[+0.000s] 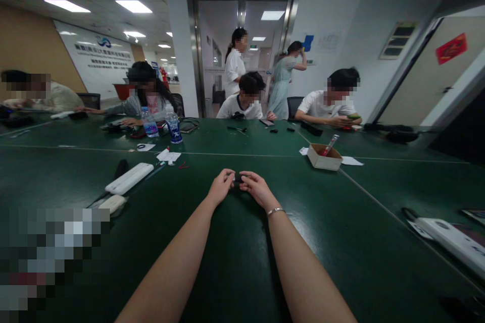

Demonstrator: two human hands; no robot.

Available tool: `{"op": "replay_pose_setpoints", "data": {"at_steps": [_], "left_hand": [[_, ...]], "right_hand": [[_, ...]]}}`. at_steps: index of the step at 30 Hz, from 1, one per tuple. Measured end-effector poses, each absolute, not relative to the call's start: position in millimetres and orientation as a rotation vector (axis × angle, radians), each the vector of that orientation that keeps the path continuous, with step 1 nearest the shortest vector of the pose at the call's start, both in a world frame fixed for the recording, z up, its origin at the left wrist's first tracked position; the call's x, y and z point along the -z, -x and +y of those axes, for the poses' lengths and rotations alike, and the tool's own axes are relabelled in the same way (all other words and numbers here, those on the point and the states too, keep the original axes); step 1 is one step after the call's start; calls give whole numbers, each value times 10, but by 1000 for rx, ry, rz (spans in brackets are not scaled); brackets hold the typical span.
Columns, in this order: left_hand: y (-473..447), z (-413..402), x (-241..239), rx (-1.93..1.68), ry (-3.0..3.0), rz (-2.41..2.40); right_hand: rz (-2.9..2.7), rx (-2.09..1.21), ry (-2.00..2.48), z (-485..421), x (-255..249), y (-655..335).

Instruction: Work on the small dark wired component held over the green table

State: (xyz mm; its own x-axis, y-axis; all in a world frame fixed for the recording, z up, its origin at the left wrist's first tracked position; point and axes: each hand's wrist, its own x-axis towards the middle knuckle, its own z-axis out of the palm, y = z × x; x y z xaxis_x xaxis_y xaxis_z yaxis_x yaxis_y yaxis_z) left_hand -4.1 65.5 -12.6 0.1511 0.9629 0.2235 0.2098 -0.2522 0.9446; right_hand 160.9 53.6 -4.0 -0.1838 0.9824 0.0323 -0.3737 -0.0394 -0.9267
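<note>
Both my arms reach out over a dark green table (242,262). My left hand (221,188) and my right hand (256,189) meet in the middle, fingers curled. Together they pinch a small black object (238,178) just above the tabletop; its shape is too small to make out. A thin bracelet circles my right wrist.
A white power strip (129,178) lies to the left, a small cardboard box (324,157) with a red-tipped tool to the right, another white strip (452,237) at far right. Two water bottles (162,123) stand further back. Several people sit along the far edge; two stand at the glass doors.
</note>
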Motion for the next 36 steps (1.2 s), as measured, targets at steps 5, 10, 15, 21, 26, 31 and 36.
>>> {"op": "replay_pose_setpoints", "data": {"at_steps": [5,10,15,21,26,31,36], "left_hand": [[43,664,129,-1187,-1602,1203],[47,653,110,-1167,-1621,1201],[49,649,112,-1131,-1596,1183],[46,615,67,-1139,-1609,1200],[44,609,62,-1140,-1631,1207],[41,639,97,-1150,-1634,1220],[46,648,101,-1128,-1636,1225]], "right_hand": [[-1035,-1510,827,536,40,-1604],[-1031,-1511,833,530,32,-1605],[-1037,-1510,830,530,31,-1602],[-1038,-1512,823,529,30,-1605],[-1041,-1517,831,534,34,-1608],[-1047,-1508,831,547,50,-1608],[-1043,-1511,826,551,58,-1610]]}}
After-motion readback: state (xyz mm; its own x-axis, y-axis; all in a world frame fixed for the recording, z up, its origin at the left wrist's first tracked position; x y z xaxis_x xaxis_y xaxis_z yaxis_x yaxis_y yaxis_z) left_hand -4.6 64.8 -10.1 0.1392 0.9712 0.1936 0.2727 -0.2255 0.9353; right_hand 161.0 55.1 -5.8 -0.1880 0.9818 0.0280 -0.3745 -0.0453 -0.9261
